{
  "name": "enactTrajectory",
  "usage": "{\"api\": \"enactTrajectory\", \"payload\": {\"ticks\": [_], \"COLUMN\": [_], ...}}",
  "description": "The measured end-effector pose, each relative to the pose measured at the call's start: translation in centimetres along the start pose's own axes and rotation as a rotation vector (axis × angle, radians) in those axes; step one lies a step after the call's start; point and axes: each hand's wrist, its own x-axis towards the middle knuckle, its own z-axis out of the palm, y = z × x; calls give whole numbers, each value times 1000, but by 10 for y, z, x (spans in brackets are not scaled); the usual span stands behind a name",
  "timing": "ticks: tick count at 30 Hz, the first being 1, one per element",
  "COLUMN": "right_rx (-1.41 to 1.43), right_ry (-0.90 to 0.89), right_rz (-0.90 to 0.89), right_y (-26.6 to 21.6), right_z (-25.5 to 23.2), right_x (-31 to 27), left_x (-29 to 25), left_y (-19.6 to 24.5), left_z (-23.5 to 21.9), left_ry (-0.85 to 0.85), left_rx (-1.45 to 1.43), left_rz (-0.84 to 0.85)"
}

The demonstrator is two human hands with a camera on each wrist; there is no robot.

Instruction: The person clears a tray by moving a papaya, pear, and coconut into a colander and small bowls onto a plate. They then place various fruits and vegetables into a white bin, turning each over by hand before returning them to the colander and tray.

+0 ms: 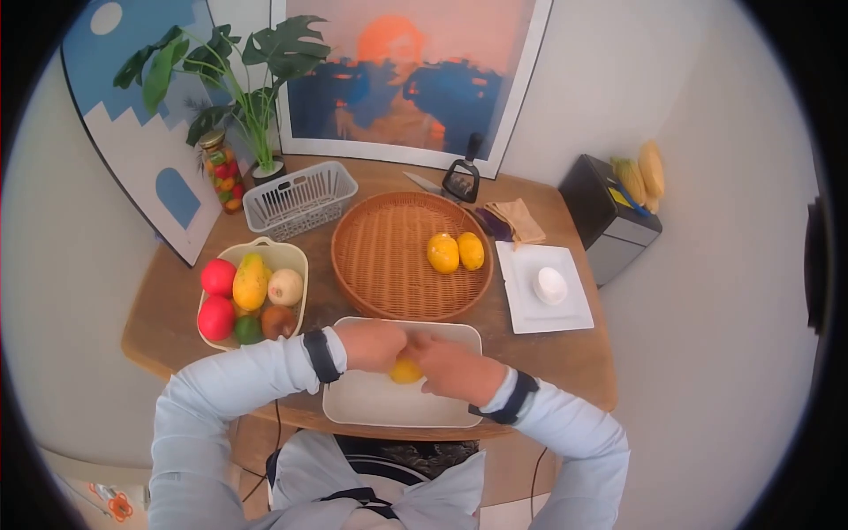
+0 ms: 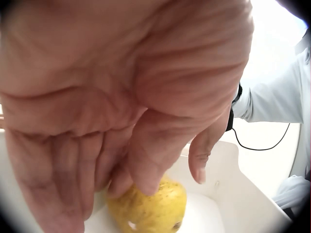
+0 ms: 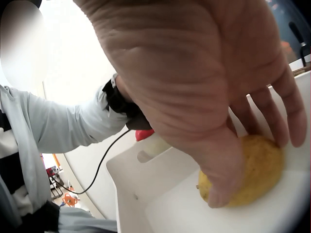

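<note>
A yellow fruit [image 1: 406,371] is held in the white tray [image 1: 402,411] at the table's front edge. In the right wrist view, the right hand [image 3: 194,73] grips the fruit [image 3: 262,167], its thumb across the near side and fingers on the far side. The left hand [image 1: 373,344] is beside it, over the tray's left part. In the left wrist view, the left hand's [image 2: 121,97] fingers extend down fairly straight, with the thumb tip at the fruit [image 2: 148,208]; whether it presses on the skin is unclear.
Two yellow fruits [image 1: 443,253] lie in a round wicker tray [image 1: 380,256] behind. A cream basket [image 1: 302,305] of mixed produce stands left, a grey basket [image 1: 300,201] back left. At right, a square white plate [image 1: 570,309] bears a small white cup [image 1: 549,286].
</note>
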Motion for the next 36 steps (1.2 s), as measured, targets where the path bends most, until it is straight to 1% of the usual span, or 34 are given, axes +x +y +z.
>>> {"api": "enactTrajectory", "payload": {"ticks": [1,4,5,6,8,10,11,12,13,15,16,19,22,25,27,28,30,31,34,36], "right_rx": [-47,-120,-132,-54,103,229,293,474,306,-27,-14,77,192,145,145,143,57,13,165,176], "right_ry": [-13,-78,-106,-182,-335,-473,-542,-618,-492,-238,-225,-415,-469,-371,-338,-326,-295,-278,-168,-203], "right_rz": [-12,-43,-53,-71,-108,128,248,478,392,213,279,301,306,307,324,331,341,345,269,232], "right_y": [0,1,4,11,24,31,25,16,21,36,26,7,-30,-24,-2,2,14,15,2,-1], "right_z": [7,26,31,33,25,12,-4,-21,-15,2,-5,-19,-40,-13,7,9,6,1,-3,3], "right_x": [6,24,28,32,42,41,42,41,35,20,19,23,20,18,23,25,21,20,14,12], "left_x": [-1,-7,-5,-1,-6,-12,-13,-12,-11,-3,2,16,13,28,27,25,21,17,15,21], "left_y": [-3,-11,-16,-22,-18,-9,-5,-3,-1,-5,-8,-9,10,1,-3,-6,-18,-17,0,6], "left_z": [1,9,14,22,14,4,2,1,0,9,16,28,12,18,13,12,22,19,11,18], "left_ry": [-30,34,6,-23,-81,-140,-177,-213,-248,-175,-140,-110,-97,-143,-142,-139,-51,-6,-191,-210], "left_rx": [10,-138,-111,-86,-62,-70,-77,-84,-90,-57,-41,-75,-19,16,32,37,-35,-71,-28,-42], "left_rz": [2,99,107,113,112,95,85,76,70,107,124,84,13,48,67,75,128,155,86,82]}}
